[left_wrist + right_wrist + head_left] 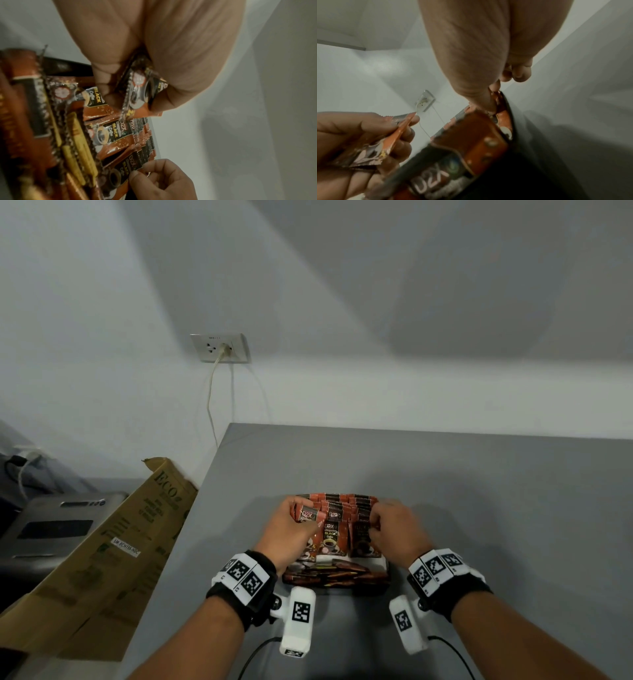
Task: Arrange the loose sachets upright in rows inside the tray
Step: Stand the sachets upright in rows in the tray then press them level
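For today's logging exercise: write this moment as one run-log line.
left hand: holds sachet | right hand: pinches sachet tops in tray rows | loose sachets: lie flat nearside | stage: arranging

Sachets (330, 537) orange-brown and black, yellow "BLACK" lettering, white coffee-cup print, silvery serrated edges. Tray (368, 561) white at near rim. Table (479, 491) plain grey. Wall (308, 302) pale grey-white. Cardboard box (113, 556) at left brown, green print. Wristbands (245, 578) black, white blocks with black square-code markers. Socket (219, 348) white.
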A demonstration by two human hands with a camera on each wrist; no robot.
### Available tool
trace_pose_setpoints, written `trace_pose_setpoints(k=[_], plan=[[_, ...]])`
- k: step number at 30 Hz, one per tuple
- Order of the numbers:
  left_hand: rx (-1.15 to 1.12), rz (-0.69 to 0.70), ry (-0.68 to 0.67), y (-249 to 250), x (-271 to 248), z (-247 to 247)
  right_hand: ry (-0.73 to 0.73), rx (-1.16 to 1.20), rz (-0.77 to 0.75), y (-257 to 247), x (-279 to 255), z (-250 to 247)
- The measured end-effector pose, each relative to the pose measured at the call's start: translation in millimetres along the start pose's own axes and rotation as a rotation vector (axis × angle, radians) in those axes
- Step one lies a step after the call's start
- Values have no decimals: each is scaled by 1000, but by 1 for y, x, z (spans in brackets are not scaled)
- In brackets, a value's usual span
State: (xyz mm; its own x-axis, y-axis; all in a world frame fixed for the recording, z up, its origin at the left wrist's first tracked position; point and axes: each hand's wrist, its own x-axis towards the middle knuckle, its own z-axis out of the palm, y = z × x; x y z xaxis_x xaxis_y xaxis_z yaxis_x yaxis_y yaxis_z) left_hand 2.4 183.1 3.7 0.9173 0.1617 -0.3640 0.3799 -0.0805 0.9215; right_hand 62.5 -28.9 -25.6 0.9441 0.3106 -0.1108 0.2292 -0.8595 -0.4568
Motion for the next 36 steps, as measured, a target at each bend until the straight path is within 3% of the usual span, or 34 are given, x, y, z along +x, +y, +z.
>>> trace_pose_setpoints(k=[5,8,13,19,27,32,36], plan=[[4,77,-43,5,-3,10,92,237,-6,-9,-6,-17],[1,127,-94,10,-2,21,-49,499,-73,-31,-11,-30],[-80,49,-63,12,3,22,-26,417,-54,-23,-3,-42],[-101,10,-13,8,6,6,-128,81,-52,-2,-4,-23],[221,175,-28,10,4,2,-66,-45,-25,0,-9,1],[558,338,-92,7,19,9,32,97,-72,1,-16,-8],[778,387,-144,0,32,17,-219,157,-168,-16,-31,-25]])
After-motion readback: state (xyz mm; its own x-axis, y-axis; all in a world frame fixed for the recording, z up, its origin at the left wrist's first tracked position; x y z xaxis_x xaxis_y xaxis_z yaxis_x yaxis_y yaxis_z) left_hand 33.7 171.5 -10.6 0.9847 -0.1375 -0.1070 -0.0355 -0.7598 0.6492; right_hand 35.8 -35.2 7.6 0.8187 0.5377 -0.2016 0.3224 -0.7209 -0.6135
